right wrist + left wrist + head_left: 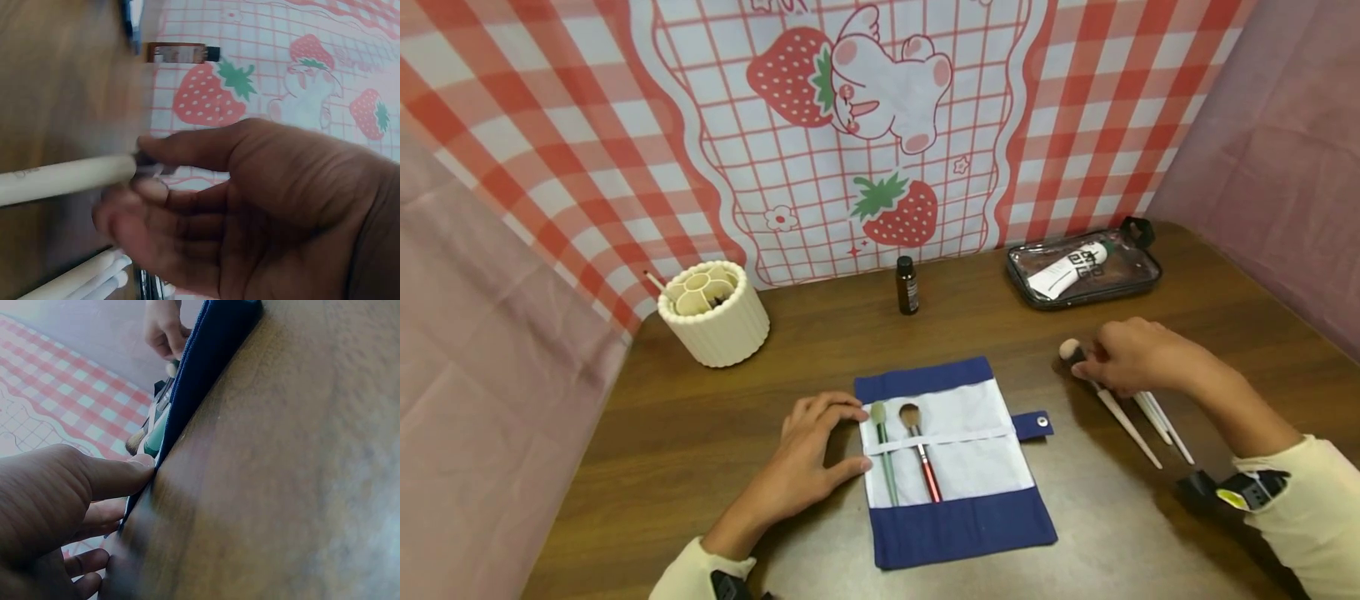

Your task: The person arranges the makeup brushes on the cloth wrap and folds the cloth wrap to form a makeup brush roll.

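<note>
Near centre, steady the fabric roll (962, 527) with the left hand (811, 442): fingers spread, tips and thumb touching its left edge. Best pressed lightly, without rucking the cloth. Off to the right, right hand (1138, 354) pinching a makeup brush (1129, 427) just below its head, handle slanting toward the near right. Cannot tell whether lifted clear of the bench (662, 467). Advisable: grip firm at the neck, bristles spared, 2 white handles (1171, 429) just beside left undisturbed; heads hidden by the hand.

Materials, near to far: navy cloth borders, pale lining, narrow white band across a slim green brush (882, 432) and a glossy red-handled brush (922, 450) with fluffy brown head. Navy tab (1033, 423) with metal snap at right. Beyond, ribbed cream holder (718, 333), round, far left; small dark bottle (907, 287), far centre; clear, black-rimmed case (1097, 298) containing a white tube (1067, 271), far right. Behind all, checked strawberry-print cloth (1075, 125).
</note>
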Action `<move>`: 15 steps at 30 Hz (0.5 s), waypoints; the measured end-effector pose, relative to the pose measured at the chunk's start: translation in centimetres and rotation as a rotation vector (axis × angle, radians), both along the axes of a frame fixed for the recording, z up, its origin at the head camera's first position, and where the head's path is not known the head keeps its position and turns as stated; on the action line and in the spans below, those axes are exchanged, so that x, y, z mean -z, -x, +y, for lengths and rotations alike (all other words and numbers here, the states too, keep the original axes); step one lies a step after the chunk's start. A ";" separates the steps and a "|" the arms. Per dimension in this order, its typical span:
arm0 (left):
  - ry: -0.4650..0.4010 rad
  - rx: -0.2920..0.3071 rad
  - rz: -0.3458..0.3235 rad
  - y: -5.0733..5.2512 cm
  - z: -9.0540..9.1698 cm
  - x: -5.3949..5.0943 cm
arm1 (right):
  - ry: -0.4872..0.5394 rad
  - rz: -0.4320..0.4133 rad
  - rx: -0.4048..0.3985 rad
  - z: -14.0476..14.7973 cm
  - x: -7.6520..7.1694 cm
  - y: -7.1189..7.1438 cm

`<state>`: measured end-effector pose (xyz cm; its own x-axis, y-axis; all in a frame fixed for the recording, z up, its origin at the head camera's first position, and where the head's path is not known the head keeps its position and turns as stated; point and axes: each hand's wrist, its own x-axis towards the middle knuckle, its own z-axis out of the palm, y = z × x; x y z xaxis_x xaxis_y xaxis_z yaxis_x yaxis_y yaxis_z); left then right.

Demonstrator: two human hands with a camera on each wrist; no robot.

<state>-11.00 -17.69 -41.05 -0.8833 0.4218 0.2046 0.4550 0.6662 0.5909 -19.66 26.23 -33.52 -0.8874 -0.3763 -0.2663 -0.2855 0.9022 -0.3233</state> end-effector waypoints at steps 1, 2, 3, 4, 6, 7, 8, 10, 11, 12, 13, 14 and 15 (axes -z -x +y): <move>0.000 0.000 -0.001 0.0 0.0 0.0 | 0.042 -0.014 -0.003 0.0 -0.2 0.0; 0.001 -0.001 -0.002 0.0 0.0 0.0 | 0.096 -0.038 0.003 -0.1 -0.4 0.1; 0.001 -0.002 -0.001 0.0 0.0 0.0 | 0.153 -0.061 0.008 -0.1 -0.6 0.1; 0.002 -0.003 -0.002 0.0 0.0 0.0 | 0.216 -0.082 0.012 -0.2 -0.8 0.1; 0.002 -0.005 -0.002 0.0 0.0 0.0 | 0.339 -0.117 0.032 -0.4 -1.1 0.3; 0.003 -0.005 -0.001 0.0 0.0 -0.1 | 0.400 -0.128 0.038 -0.5 -1.3 0.3; 0.004 -0.006 -0.001 0.0 0.0 -0.1 | 0.458 -0.143 0.050 -0.6 -1.4 0.5; 0.005 -0.006 -0.002 0.0 0.0 -0.1 | 0.556 -0.155 0.057 -0.8 -1.6 0.8; 0.006 -0.007 -0.003 0.0 0.0 -0.1 | 0.596 -0.160 0.068 -0.9 -1.7 0.9; 0.007 -0.007 -0.004 0.0 0.0 -0.1 | 0.635 -0.163 0.073 -1.0 -1.7 1.2; 0.008 -0.008 -0.005 0.0 0.0 -0.2 | 0.672 -0.169 0.081 -1.1 -1.7 1.4; 0.009 -0.009 -0.006 0.0 0.1 -0.2 | 0.702 -0.171 0.091 -1.1 -1.7 1.6; 0.010 -0.009 -0.007 0.0 0.1 -0.2 | 0.734 -0.172 0.100 -1.2 -1.6 1.8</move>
<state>-11.01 -17.63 -40.84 -0.8886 0.4154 0.1944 0.4446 0.6761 0.5875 -21.49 25.03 -31.88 -0.8952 -0.4301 -0.1164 -0.1052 0.4578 -0.8828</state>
